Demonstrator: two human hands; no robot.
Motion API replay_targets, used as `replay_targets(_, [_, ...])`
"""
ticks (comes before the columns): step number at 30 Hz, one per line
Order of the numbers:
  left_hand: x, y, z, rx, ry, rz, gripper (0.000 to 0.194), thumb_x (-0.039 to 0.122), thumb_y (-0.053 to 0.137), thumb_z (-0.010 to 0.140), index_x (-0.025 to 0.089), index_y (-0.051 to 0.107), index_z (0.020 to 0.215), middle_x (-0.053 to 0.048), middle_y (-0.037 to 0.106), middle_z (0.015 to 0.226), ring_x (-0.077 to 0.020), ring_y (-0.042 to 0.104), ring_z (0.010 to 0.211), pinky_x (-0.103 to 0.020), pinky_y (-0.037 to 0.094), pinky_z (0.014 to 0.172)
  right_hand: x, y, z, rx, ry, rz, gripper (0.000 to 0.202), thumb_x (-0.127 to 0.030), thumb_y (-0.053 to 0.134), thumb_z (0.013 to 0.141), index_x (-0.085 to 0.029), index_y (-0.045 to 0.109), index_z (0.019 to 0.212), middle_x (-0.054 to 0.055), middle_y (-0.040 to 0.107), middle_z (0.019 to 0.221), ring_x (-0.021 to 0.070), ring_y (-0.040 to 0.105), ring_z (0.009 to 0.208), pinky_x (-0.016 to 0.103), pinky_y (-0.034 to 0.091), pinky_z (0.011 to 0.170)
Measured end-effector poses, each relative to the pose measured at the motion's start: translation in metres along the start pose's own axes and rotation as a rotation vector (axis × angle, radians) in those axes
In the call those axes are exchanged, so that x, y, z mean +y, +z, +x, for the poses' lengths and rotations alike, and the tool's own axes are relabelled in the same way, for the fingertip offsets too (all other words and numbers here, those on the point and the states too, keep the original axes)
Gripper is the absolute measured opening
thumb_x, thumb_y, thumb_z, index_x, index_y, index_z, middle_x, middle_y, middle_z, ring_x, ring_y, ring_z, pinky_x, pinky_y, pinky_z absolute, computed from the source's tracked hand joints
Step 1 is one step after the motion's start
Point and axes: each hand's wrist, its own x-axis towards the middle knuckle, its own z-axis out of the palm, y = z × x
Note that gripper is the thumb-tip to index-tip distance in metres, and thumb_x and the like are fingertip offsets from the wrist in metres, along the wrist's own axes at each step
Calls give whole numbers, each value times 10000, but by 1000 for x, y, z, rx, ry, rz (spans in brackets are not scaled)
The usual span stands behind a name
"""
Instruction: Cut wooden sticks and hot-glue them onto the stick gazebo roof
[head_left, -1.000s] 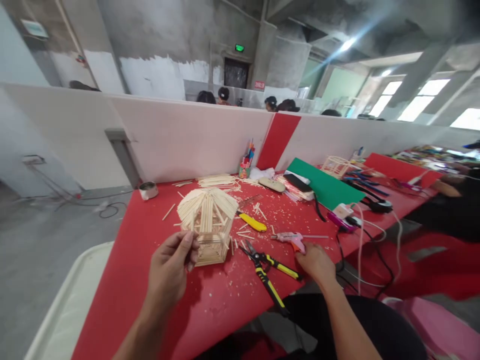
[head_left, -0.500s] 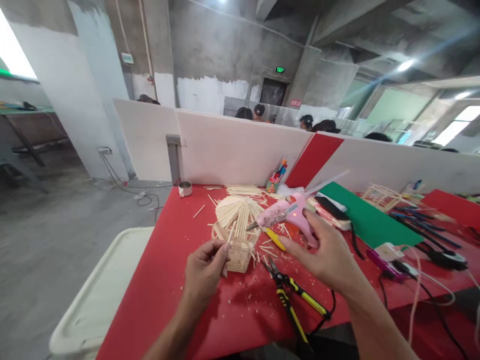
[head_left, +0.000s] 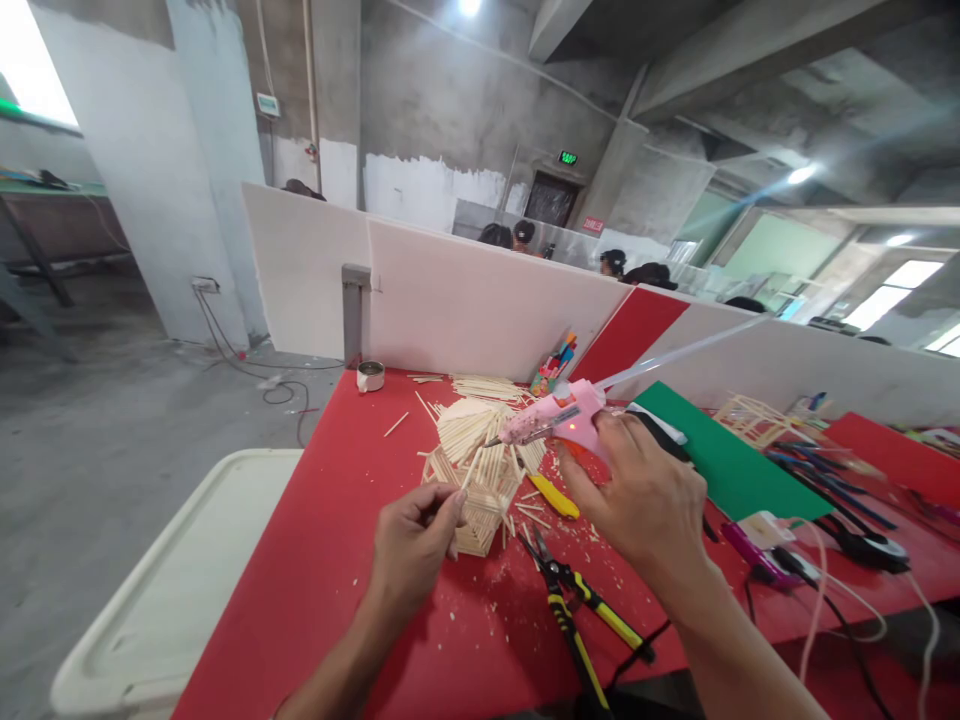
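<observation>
Between thumb and fingers, my left hand [head_left: 416, 535] pinches a thin wooden stick [head_left: 472, 469], angled up and away. My right hand [head_left: 637, 490] grips a pink hot glue gun [head_left: 555, 415] with a long clear glue stick [head_left: 675, 352] poking out of its back. The gun's nozzle points left, close to the upper end of the stick; whether they touch I cannot tell. Behind and below my left hand is a model built of wooden sticks [head_left: 487, 515], partly covered by that hand. A yellow-handled cutter [head_left: 553, 495] lies under the glue gun.
Black-and-yellow pliers [head_left: 574, 590] lie open on the red table [head_left: 315, 600] among wood scraps. At the back are a tape roll [head_left: 370, 376] and a pen cup [head_left: 547, 375]. Right are a green board [head_left: 735, 460] and a purple power strip [head_left: 757, 553]. People sit beyond the white partition [head_left: 465, 300].
The glue gun has tilted and shifted slightly left, bringing its nozzle nearer the stick's tip. My right hand has turned with it. The camera view has tilted a little.
</observation>
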Motion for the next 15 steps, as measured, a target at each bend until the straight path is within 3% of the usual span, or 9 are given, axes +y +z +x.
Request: replay_targets(15, [-2, 1, 3, -9, 53, 54, 204, 333, 627, 710, 144, 673, 649, 21, 556, 488, -69, 447, 377, -167, 346, 371, 1, 0, 1, 11, -46, 20, 287, -367, 514, 834, -168, 563, 1035, 51, 649, 915, 166, 570, 690, 262, 291, 521])
